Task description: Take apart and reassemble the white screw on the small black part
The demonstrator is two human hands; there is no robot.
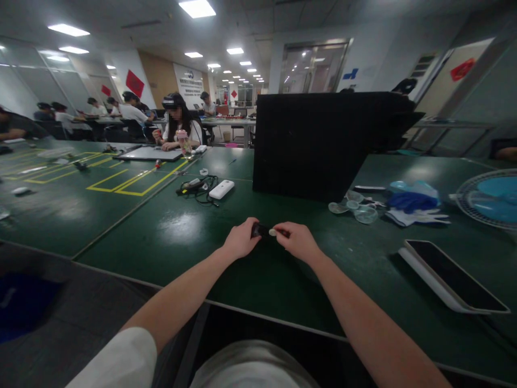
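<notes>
Just above the green table, my left hand (241, 238) is closed round a small black object (258, 230) whose kind I cannot make out. My right hand (298, 240) faces it from the right, its fingers pinched at a small pale round piece (272, 232). Something dark also shows between the right fingers, too small to name. The pale piece is close to the right end of the black object; whether the two touch is not clear.
A large black panel (307, 145) stands beyond my hands. On the green tabletop (133, 250) lie a white box-shaped device (222, 189) and black cables (194, 186) at left, gloves (416, 207), a blue fan (495, 199) and a phone (452, 272) at right. A person (181, 124) sits across the table.
</notes>
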